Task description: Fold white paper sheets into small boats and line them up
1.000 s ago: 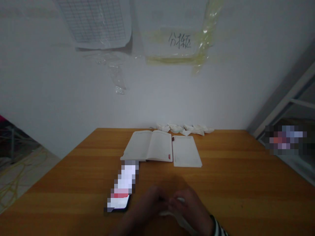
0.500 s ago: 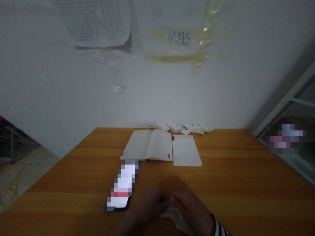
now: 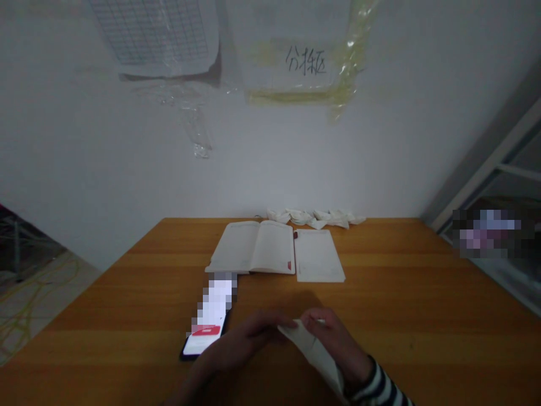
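Between the fingers (image 3: 315, 317), white cloth (image 3: 315, 355), hanging down

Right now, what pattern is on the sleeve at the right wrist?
Dark and white stripes on the sleeve, best seen in the head view.

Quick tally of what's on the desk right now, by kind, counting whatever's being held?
Open notebook: 1
Closed white notebook: 1
Smartphone: 1
White folded pieces along the wall: about 4, overlapping
White folded piece being held: 1
Total: about 8

Handwritten Chinese characters "分拣区" stand on a paper sheet (image 3: 306, 62) taped to the wall (image 3: 105, 158).
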`<state>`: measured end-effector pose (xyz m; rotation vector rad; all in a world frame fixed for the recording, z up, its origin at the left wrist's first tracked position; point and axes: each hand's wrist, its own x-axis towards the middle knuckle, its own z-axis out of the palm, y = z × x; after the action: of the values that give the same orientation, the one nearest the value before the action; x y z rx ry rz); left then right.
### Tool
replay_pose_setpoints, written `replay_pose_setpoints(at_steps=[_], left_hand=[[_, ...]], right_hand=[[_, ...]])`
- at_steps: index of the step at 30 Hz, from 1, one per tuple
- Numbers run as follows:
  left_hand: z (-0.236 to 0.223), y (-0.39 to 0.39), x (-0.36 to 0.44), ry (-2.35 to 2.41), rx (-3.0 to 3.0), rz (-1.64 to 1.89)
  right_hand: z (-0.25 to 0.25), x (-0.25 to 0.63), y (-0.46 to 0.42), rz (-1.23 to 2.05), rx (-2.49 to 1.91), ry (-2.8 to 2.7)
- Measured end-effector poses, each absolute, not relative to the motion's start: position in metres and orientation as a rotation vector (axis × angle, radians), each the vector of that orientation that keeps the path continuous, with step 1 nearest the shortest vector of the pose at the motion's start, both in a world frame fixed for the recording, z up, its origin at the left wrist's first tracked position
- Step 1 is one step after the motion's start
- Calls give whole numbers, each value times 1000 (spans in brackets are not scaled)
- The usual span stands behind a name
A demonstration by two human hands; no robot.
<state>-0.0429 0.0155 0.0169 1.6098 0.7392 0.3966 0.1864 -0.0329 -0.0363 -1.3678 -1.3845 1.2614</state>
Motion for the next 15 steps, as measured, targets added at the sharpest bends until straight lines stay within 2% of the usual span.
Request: replay_pose_setpoints(at_steps=[4, 10, 15], left_hand=[[12, 18, -34, 783, 1593, 466], [-18, 22, -13, 968, 1332, 721], [-18, 16, -7, 1054, 1308, 806]], right_hand=[[-36, 184, -35, 1281, -1377, -1314], [-28, 174, -33, 1054, -1364, -1503], [-23, 168, -38, 1056, -1397, -1512]])
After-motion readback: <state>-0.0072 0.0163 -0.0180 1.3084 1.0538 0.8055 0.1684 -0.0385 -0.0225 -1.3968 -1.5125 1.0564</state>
